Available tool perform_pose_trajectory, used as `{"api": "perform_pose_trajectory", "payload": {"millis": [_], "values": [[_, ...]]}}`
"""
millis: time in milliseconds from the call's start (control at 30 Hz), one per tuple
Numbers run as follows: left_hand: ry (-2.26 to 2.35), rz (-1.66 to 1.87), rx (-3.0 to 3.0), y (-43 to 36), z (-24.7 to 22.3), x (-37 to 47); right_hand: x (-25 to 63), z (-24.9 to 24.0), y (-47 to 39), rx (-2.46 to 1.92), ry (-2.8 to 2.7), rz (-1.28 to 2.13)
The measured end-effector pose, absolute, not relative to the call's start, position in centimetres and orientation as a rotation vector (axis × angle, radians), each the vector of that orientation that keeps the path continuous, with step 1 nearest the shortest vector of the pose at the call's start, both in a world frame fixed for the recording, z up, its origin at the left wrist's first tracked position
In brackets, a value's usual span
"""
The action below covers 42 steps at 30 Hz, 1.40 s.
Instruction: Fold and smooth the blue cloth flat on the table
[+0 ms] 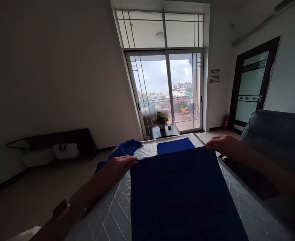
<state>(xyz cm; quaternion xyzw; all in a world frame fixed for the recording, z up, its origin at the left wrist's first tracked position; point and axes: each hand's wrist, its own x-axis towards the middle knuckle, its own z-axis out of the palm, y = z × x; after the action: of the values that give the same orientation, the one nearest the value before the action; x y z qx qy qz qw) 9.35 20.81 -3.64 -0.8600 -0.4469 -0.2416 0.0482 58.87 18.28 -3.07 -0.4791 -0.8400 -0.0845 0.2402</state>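
A dark blue cloth hangs stretched between my hands, its top edge raised above a quilted silver-grey table cover. My left hand pinches the upper left corner, and my right hand pinches the upper right corner. The cloth's lower end runs out of view at the bottom. Behind its top edge lies a flat, folded blue cloth. Left of that, beyond my left hand, a crumpled blue cloth rests at the cover's edge.
A dark armchair stands close on the right. Past the far edge, a small black table holds a potted plant before sliding glass doors. A low dark bench with a white bag is along the left wall.
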Motion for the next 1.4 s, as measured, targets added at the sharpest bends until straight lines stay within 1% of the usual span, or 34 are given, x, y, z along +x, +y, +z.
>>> {"api": "perform_pose_trajectory", "payload": {"millis": [33,133,233,300,367,467,533,633,700,767,800,900,1200,1400], "values": [[-1.357,-0.705,-2.678,23.6,-2.6,10.8,58.8,-2.5,21.1,-1.410,-2.264,-0.286],[-1.349,-0.781,-2.624,31.4,0.5,14.3,58.4,0.2,28.6,-1.586,-2.143,-0.440],[-1.439,-1.013,-2.346,36.8,2.9,16.7,58.1,3.4,33.9,-1.608,-1.963,-0.537],[-1.447,-1.122,-2.215,38.9,3.3,17.8,58.2,4.5,36.2,-1.555,-1.882,-0.546],[-1.436,-1.172,-2.170,40.4,2.3,18.7,58.7,3.8,37.9,-1.497,-1.837,-0.523],[-1.446,-1.172,-2.186,42.1,-2.7,19.7,59.5,-0.9,40.0,-1.451,-1.831,-0.426],[-1.470,-1.128,-2.243,42.6,-8.1,20.2,59.9,-6.1,40.8,-1.456,-1.852,-0.311],[-1.518,-1.033,-2.340,42.2,-17.2,20.6,60.0,-15.5,41.0,-1.570,-1.827,-0.108],[-1.555,-0.919,-2.440,41.5,-22.5,20.7,59.8,-21.4,40.5,-1.629,-1.833,0.023],[-1.569,-0.854,-2.479,40.8,-26.2,20.6,59.6,-26.0,39.9,-1.652,-1.826,0.114],[-1.568,-0.835,-2.484,40.5,-27.2,20.6,59.6,-27.7,39.6,-1.637,-1.813,0.118],[-1.542,-0.799,-2.474,40.1,-28.2,20.5,59.8,-30.1,39.2,-1.594,-1.780,0.094],[-1.459,-0.616,-2.446,39.8,-27.5,20.6,60.8,-31.0,40.2,-1.617,-1.793,0.016],[-1.490,-0.697,-2.431,39.1,-27.1,21.0,60.8,-32.0,39.4,-1.641,-1.841,-0.149]]}}
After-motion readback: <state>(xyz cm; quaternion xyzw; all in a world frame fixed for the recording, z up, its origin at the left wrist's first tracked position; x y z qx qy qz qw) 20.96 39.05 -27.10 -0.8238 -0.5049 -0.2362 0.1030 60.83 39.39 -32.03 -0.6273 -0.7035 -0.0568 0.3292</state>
